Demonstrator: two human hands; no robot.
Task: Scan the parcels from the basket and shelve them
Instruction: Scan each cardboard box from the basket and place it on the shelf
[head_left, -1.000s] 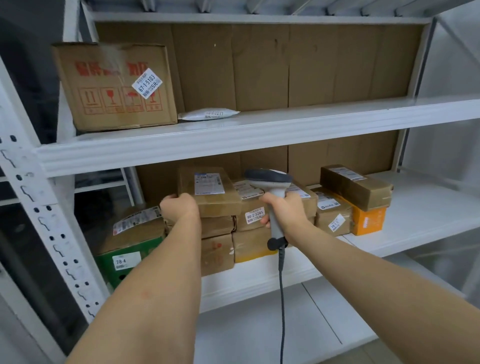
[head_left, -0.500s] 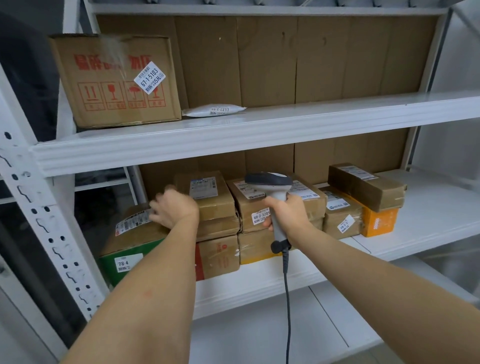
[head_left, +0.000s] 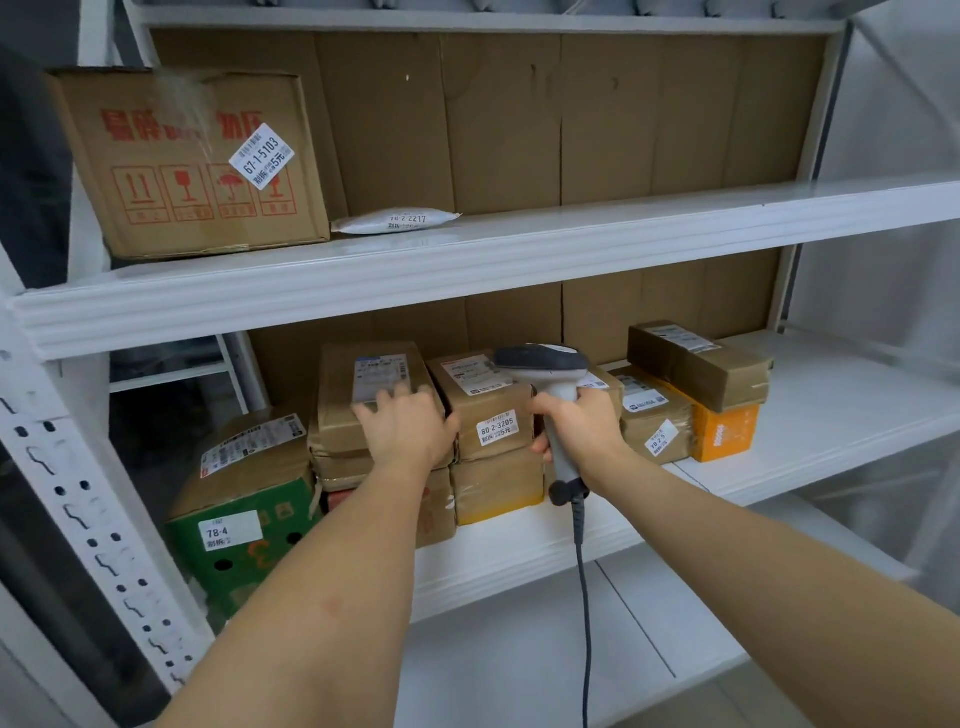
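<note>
left hand presses parcel beside "80-2-3205" label.

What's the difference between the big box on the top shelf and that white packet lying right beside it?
The big cardboard box is brown, tall and rigid, with red printing and handling symbols; the white packet is pale, flat and soft-looking, with no such printing. The box stands far higher than the packet, which lies low on the upper shelf. The box's sticker sits tilted on its front, the packet's label lies along its length. Both rest on the same shelf, each with a numbered label.
</note>
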